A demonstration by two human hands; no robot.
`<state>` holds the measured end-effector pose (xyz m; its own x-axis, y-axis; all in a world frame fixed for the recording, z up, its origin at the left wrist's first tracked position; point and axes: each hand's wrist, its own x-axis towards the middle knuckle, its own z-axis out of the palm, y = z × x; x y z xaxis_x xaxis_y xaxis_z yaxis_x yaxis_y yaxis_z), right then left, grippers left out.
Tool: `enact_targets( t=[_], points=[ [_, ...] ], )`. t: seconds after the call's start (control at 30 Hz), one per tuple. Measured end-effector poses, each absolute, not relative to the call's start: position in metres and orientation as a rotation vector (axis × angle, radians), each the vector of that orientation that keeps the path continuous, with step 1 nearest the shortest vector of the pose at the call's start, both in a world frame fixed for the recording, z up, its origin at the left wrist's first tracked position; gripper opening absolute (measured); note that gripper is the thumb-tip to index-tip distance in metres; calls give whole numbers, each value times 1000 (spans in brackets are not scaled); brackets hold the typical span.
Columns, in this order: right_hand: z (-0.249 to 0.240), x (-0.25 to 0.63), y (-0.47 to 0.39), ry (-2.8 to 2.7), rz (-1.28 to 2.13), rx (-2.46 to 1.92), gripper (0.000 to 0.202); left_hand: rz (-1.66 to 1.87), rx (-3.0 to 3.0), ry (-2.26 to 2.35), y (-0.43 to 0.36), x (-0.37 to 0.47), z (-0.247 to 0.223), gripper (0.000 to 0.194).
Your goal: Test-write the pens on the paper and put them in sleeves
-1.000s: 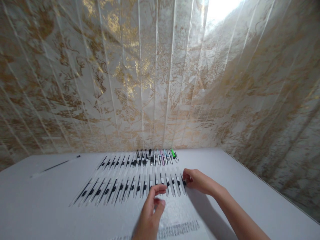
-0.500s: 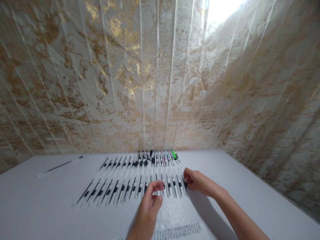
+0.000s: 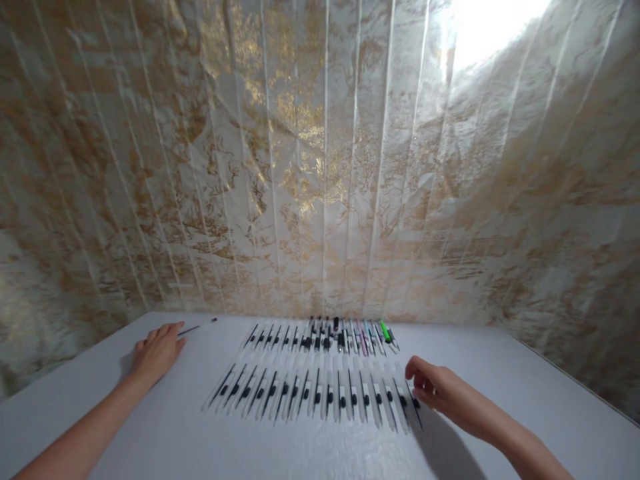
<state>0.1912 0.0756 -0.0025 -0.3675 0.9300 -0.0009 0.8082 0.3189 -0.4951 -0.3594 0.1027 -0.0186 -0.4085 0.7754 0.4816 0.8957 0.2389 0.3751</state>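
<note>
- Left hand (image 3: 159, 349) is lying at a thin black rod (image 3: 189, 330), far left on the white desk (image 3: 300, 453), its grip unclear.
- Right hand (image 3: 434, 387) is sitting with curled fingers at the right end of the near row of slim black-and-white pens (image 3: 329, 398), grasp hidden.
- Brushing knuckles could be skewing that row.

Black pieces (image 3: 403, 401), gold-mottled whitish backdrop (image 3: 300, 247)

One head-worn view looks forward and down from the counter's six-o'clock side (image 3: 305, 460), near it, facing a gold-patterned backdrop (image 3: 320, 200) at twelve o'clock
</note>
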Motion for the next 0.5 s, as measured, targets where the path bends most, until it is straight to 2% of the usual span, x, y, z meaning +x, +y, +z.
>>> enact_targets(
  t=[0.17,0.33,0.5],
  points=[
    [6,186,65,-2266,692,-1474,7,-887,-1690,-2339,106,-347,-12,21],
    [11,164,46,-2169,758,-1377,40,-1070,-2083,-2096,71,-224,-8,25],
    [-15,128,16,-1901,882,-1294,55,-1022,-2732,-1708,1,-96,-23,4]
  ],
)
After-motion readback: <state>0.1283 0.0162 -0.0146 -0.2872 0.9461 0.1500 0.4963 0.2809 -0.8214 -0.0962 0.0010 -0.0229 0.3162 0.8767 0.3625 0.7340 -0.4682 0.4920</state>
